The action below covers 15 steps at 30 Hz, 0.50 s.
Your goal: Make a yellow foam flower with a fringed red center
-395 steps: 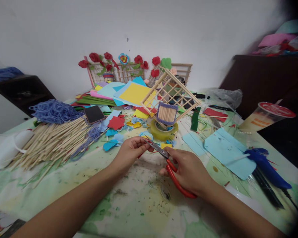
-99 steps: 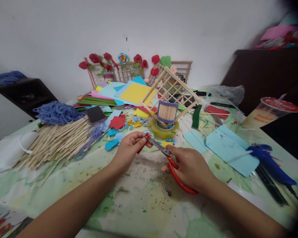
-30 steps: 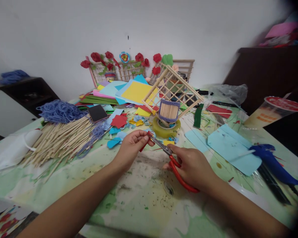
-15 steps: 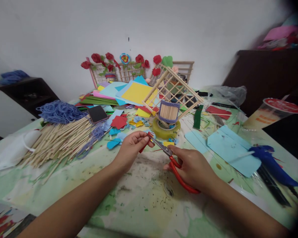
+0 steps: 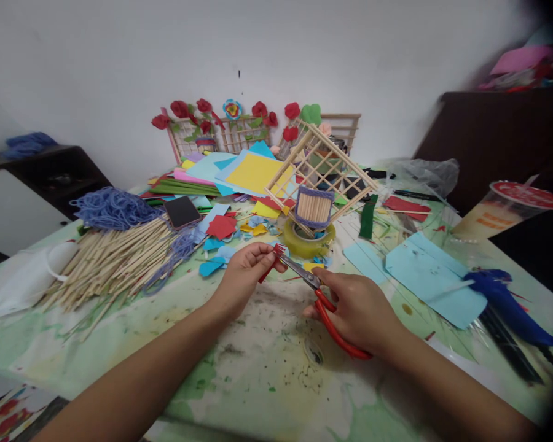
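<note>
- My left hand pinches a red paper strip between thumb and fingers, its far end cut into a fringe.
- My right hand is wrapped around the red handles of the scissors, blade tips at that fringe.
- I have the strip up over the table, in front of the tape roll.
- A tilted stick lattice stands at the roll.
- To my left lie thin sticks, beside purple yarn; to my right, a blue glue gun.
</note>
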### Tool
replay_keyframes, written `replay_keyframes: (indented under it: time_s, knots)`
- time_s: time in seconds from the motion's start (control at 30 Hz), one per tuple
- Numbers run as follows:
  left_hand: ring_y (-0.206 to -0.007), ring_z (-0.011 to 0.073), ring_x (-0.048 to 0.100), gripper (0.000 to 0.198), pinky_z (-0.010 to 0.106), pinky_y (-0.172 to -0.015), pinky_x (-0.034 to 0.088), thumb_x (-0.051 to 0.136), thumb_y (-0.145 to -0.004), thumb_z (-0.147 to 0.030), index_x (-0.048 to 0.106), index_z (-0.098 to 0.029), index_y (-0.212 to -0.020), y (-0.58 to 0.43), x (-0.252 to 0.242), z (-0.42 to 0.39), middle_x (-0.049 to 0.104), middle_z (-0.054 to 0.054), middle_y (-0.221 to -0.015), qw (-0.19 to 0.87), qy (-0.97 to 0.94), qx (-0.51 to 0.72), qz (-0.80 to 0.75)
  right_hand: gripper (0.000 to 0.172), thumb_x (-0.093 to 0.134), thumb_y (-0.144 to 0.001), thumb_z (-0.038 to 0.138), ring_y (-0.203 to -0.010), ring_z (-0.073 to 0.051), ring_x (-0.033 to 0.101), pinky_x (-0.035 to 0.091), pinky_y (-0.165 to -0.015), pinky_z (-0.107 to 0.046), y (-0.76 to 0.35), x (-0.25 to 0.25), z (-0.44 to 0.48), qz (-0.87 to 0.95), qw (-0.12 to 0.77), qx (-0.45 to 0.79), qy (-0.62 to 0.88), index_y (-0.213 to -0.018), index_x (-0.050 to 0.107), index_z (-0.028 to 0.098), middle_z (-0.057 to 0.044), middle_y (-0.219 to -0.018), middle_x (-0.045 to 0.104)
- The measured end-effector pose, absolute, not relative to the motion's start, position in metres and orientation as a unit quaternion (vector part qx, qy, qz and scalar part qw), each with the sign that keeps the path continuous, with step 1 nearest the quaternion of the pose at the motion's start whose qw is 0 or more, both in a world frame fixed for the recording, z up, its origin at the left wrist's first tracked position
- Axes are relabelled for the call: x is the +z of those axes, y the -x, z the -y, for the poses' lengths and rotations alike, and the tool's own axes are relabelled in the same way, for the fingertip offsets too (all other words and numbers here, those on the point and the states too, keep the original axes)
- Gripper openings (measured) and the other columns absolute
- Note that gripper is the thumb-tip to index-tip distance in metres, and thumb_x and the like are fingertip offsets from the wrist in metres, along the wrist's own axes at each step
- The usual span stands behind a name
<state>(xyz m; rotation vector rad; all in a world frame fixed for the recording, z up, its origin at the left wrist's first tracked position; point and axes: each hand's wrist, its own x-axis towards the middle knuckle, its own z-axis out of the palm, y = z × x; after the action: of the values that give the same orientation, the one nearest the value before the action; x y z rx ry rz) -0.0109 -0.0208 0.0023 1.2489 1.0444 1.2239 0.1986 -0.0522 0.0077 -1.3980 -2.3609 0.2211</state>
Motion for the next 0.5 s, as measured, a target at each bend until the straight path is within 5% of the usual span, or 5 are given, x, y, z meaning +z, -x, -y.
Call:
replay_keyframes:
  time_s: [0.5]
  knots:
    - [-0.062,0.0129,0.058,0.018,0.023,-0.057,0.037,0.062,-0.078,-0.033,0.06,-0.016,-0.084,0.0097,0.0027,0.0217,0.068,0.002,-0.067,0.526,-0.519,0.514,-0.435,0.043,0.054,-0.079,0.048,-0.055,-0.015,0.055,0.03,-0.052,-0.023,-0.1985,0.0069,0.0517,0.846,0.205,0.074,0.486,-0.111,0.06,0.019,0.0,-0.061,0.062]
